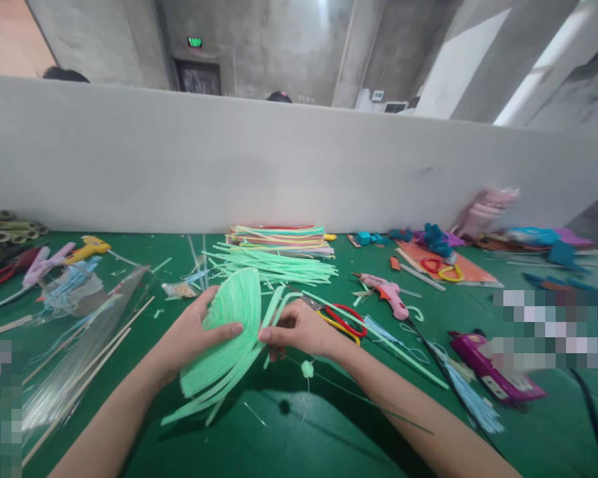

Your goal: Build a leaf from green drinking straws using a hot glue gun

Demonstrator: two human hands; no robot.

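Observation:
A mint-green fan-like piece made of pipe cleaners laid side by side [236, 309] is held up over the table, its loose strips trailing at the lower left. My left hand [199, 332] grips it from the left, thumb across its front. At its right edge, my right hand [296, 328] pinches green pipe cleaners [274, 309] that bend over the fingers; the fingertips are partly hidden. One long green pipe cleaner [403, 355] runs off to the right. Below the right hand hangs a small green puff [307, 369] on thin thread or wire.
Behind the hands lie bundled green pipe cleaners [274, 265] and a mixed-colour stack [284, 239]. Red-and-yellow scissors [346, 318], a pink glue gun [389, 295] and a purple tool [498, 368] lie rightward. A yellow glue gun [87, 249] and clear sticks [80, 358] lie left. A white partition [289, 159] stands behind.

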